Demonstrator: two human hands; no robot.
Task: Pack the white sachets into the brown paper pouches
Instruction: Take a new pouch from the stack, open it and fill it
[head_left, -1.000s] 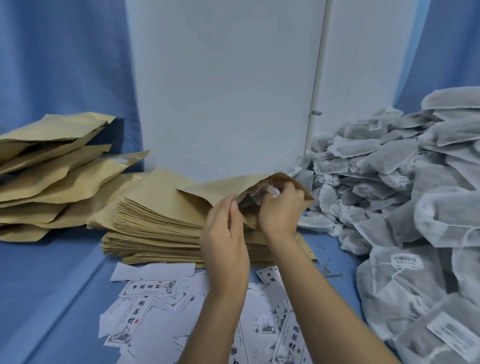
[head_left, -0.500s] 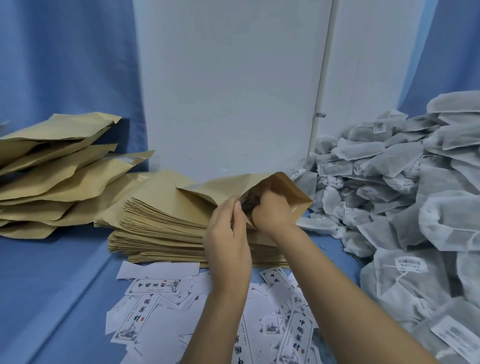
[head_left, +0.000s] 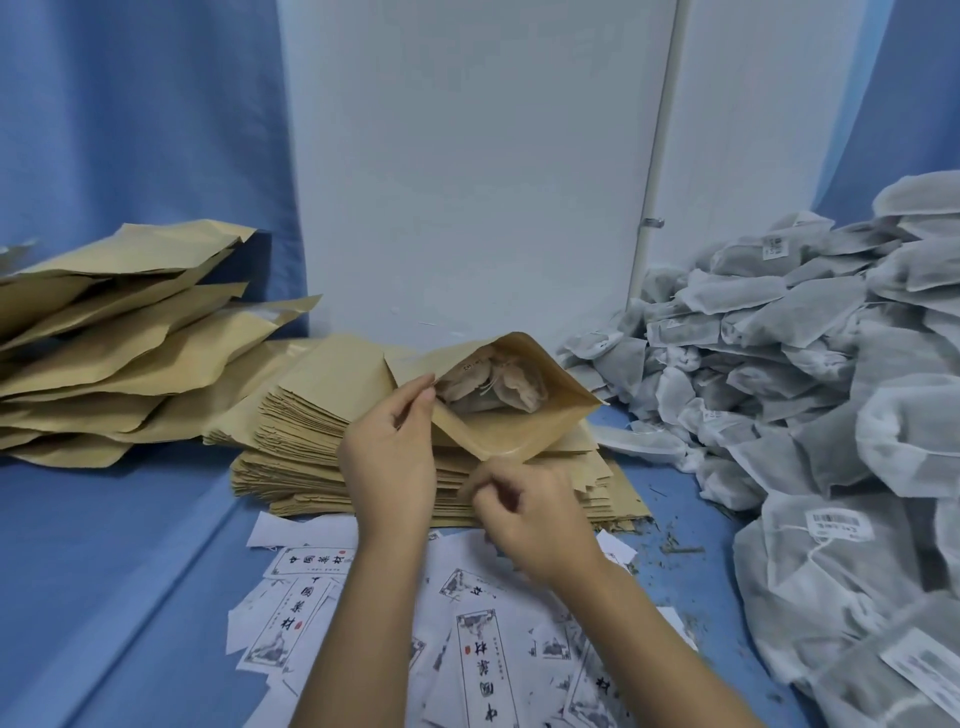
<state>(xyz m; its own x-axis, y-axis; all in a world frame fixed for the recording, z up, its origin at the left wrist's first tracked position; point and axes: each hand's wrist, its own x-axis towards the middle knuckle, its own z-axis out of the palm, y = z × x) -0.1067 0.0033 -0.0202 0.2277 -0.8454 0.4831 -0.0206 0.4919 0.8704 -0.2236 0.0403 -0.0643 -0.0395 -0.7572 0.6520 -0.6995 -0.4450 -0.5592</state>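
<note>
The left hand pinches the pouch rim to hold its mouth open around the sachets inside; the right hand curls just below, grip unclear.

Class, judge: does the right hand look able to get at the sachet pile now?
Probably yes: the right hand hangs outside the pouch, and nothing stands between it and the sachet pile on its side.

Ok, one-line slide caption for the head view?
Left hand pinches open a brown pouch holding white sachets, over the stack of flat pouches; right hand, blurred, hovers just below its mouth.
</note>
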